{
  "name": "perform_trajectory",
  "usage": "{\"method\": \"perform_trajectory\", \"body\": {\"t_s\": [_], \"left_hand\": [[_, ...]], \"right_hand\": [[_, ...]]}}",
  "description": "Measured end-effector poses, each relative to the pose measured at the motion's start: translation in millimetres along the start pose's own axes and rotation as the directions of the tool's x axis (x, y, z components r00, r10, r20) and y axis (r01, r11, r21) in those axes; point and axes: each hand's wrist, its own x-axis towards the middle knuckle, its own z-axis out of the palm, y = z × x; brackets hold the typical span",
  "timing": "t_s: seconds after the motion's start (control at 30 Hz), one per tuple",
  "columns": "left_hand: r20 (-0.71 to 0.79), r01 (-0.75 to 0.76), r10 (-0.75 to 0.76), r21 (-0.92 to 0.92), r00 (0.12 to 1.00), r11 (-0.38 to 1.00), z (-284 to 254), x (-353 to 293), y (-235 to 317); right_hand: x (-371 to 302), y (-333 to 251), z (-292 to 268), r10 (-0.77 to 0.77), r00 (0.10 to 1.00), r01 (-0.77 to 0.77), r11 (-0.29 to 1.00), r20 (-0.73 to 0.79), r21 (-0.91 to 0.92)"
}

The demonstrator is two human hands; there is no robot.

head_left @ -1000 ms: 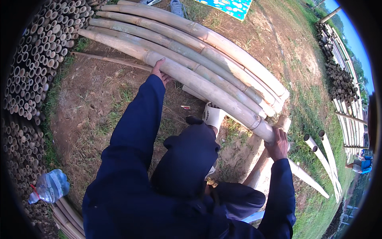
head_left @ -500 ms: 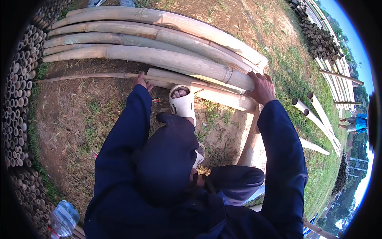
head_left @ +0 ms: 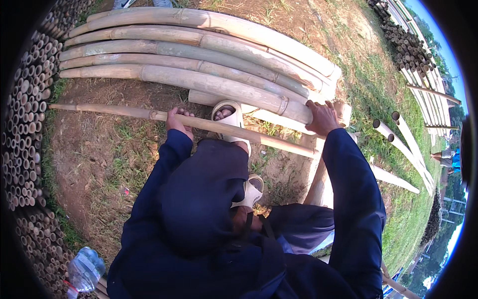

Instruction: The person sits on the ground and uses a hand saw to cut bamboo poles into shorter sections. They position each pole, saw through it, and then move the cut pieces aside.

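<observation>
My left hand is closed around a long, narrow bamboo strip, pale and split-looking. The strip crosses in front of me from far left to right of centre, passing over my cream clog. My right hand grips the right end of the nearest thick bamboo pole, fingers curled over it; the palm side is hidden. This pole lies beside several other thick poles in a row, roughly parallel. Their right ends rest near a cross-lying bamboo piece.
Stacked bamboo with round cut ends lines the left side. A clear plastic bottle is at the lower left. Loose bamboo tubes lie on grass at the right, with another bamboo pile beyond. A person is at the far right.
My left hand has drawn the bamboo strip toward me, away from the pole row, and its right end now shows. My right hand stays at the thick pole's end, which has shifted slightly nearer.
</observation>
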Motion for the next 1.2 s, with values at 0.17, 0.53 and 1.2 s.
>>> {"method": "perform_trajectory", "body": {"t_s": [0.17, 0.53, 1.2], "left_hand": [[0.016, 0.021, -0.022, 0.027, 1.0, 0.999, -24, -15, 9], [0.141, 0.061, -0.073, 0.088, 0.987, 0.994, -13, -45, 37], [0.357, 0.035, -0.183, 0.383, 0.916, 0.923, -42, -84, 97]], "right_hand": [[-4, -22, 24, 0.032, 0.997, -0.033, 0.999, 0.071, 0.009], [-56, -46, 0, 0.091, 0.987, -0.039, 0.935, -0.134, 0.352], [-232, -100, -8, 0.152, 0.953, -0.073, 0.955, -0.264, 0.287]]}}
